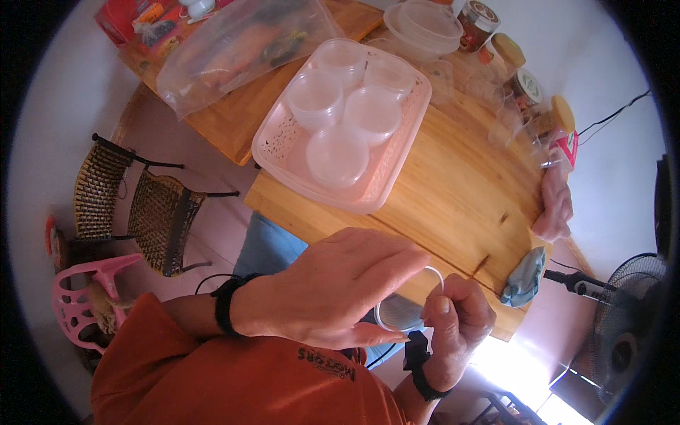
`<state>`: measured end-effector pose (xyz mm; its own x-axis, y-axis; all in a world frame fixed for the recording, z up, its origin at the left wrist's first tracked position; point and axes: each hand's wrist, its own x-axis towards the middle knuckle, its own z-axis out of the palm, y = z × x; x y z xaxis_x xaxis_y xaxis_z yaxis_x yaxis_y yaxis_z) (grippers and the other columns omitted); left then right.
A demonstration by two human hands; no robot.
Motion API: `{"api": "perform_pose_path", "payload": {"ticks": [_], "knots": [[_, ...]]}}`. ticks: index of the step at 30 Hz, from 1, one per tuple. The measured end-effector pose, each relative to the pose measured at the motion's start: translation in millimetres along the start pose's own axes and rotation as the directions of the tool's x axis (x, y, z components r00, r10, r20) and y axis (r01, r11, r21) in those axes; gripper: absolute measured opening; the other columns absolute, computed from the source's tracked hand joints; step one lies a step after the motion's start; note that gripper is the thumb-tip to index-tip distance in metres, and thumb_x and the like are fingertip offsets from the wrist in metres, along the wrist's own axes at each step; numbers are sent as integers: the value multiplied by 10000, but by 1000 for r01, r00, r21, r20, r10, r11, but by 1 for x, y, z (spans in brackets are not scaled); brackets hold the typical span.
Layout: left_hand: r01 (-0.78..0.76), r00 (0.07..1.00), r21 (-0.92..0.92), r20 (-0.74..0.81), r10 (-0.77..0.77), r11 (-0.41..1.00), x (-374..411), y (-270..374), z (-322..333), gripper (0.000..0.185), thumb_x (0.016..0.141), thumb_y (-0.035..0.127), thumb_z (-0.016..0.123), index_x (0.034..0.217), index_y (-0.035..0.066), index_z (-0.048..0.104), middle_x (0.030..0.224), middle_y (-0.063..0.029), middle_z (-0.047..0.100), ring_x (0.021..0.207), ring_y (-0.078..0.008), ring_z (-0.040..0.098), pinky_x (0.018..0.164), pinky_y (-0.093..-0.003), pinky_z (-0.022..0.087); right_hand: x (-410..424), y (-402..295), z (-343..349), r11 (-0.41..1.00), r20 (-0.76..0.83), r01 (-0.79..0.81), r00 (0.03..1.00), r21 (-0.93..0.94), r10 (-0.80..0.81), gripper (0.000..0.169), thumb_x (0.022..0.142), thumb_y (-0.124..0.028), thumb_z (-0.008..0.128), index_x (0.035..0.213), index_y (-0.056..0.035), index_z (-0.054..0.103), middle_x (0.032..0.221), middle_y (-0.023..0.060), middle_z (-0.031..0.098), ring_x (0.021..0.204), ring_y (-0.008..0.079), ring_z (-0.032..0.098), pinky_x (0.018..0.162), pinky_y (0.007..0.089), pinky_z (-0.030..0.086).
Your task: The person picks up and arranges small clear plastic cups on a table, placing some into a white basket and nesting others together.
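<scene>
In front of my orange shirt, both hands hold one round clear plastic piece with a pale rim, a lid or shallow cup. My left hand reaches across from the left, back upward, its fingers and thumb around the piece and covering much of it. My right hand pinches the rim on the right between thumb and curled fingers. Beyond them, a pink plastic basket stands on the wooden table. Several stacks of round clear plastic containers fill much of it.
A clear plastic bag lies behind the basket to the left. Larger clear tubs, lidded jars and loose clear plastic line the far right edge. A grey-blue cloth lies right. Woven chair left; fan right.
</scene>
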<state>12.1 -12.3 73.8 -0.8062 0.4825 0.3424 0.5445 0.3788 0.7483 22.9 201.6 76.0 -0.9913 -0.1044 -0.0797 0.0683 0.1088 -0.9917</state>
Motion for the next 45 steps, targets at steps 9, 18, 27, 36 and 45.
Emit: {"api": "perform_pose_path", "payload": {"ticks": [9, 18, 27, 36, 45], "knots": [[-147, 866, 32, -478, 144, 989, -19, -21, -34, 697, 783, 301, 797, 1282, -75, 487, 1217, -245, 581, 1111, -357, 583, 936, -424, 460, 35, -23, 26, 988, -159, 58, 987, 140, -36, 132, 922, -99, 605, 841, 3, 583, 641, 35, 542, 507, 81, 446, 465, 217, 328], [1, 896, 21, -445, 9, 1000, -44, -31, -59, 263, 859, 108, 617, 1050, -69, 587, 1031, -233, 649, 922, -285, 621, 847, -394, 487, 80, -37, 67, 996, -60, 8, 998, 86, -3, 190, 975, -172, 600, 887, -6, 625, 646, -13, 554, 527, 33, 459, 479, 185, 343], [-17, 938, -71, -347, -8, 997, -47, -36, -51, 158, 789, -12, 629, 947, -15, 620, 884, -165, 683, 729, -290, 669, 652, -356, 537, 91, -26, 86, 991, -26, -19, 1000, -135, 15, 227, 978, -196, 572, 888, 1, 638, 617, -9, 521, 487, 30, 394, 442, 181, 274], [27, 979, -137, -199, -54, 990, -35, -35, -25, 151, 787, 23, 681, 928, 18, 628, 856, -125, 656, 735, -310, 644, 654, -382, 511, 82, -5, 50, 975, -15, -87, 996, -205, 86, 167, 968, -157, 580, 929, -6, 641, 663, -1, 567, 532, 33, 449, 483, 177, 338], [54, 996, -150, 73, -44, 987, -17, -44, 42, 130, 811, 122, 718, 808, 56, 606, 754, -85, 597, 668, -309, 607, 573, -403, 485, 106, -14, -19, 931, -50, -135, 991, -338, 126, 332, 932, -188, 636, 1167, 27, 544, 849, 48, 586, 646, 76, 574, 512, 225, 433]]}}
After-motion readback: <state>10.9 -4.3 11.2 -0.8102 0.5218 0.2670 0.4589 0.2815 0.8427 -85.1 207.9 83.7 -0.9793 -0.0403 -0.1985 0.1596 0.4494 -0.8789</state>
